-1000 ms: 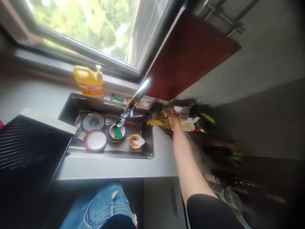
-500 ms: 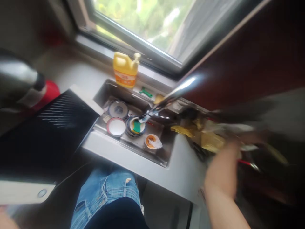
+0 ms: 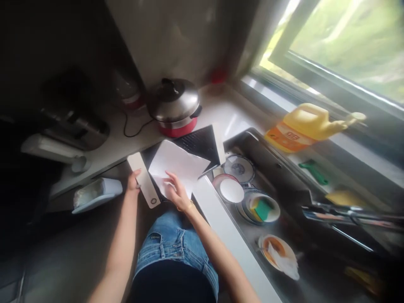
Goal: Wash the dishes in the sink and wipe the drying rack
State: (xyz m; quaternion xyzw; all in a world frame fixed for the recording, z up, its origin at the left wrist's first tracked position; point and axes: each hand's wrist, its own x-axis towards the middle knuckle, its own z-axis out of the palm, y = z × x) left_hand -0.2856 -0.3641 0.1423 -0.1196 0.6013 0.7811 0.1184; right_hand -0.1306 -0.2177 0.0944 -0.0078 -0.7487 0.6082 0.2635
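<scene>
Two hands met at the thin white paper sheet (image 3: 178, 162) on the black ribbed panel (image 3: 198, 143): the right hand (image 3: 176, 192) lay flat on it, grip released, the left hand (image 3: 132, 182) touched a narrow white strip (image 3: 143, 180), grip not clear to me, and the sheet seemed light and limp, best pinched at an edge.

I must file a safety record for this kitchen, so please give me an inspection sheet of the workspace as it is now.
Surface: pale countertop around a steel sink.
Job's things: white paper sheet against a black ridged panel; white strip beside it.
Clutter: sink holds a patterned plate, red-rimmed bowl, green sponge in a bowl, soiled bowl with tissue; yellow detergent jug on the ledge; pressure cooker on the counter.
Hands: left hand touches the white strip; right hand lies flat on the paper sheet.
Cables: black cable beside the cooker.
Surroundings: window, faucet.
</scene>
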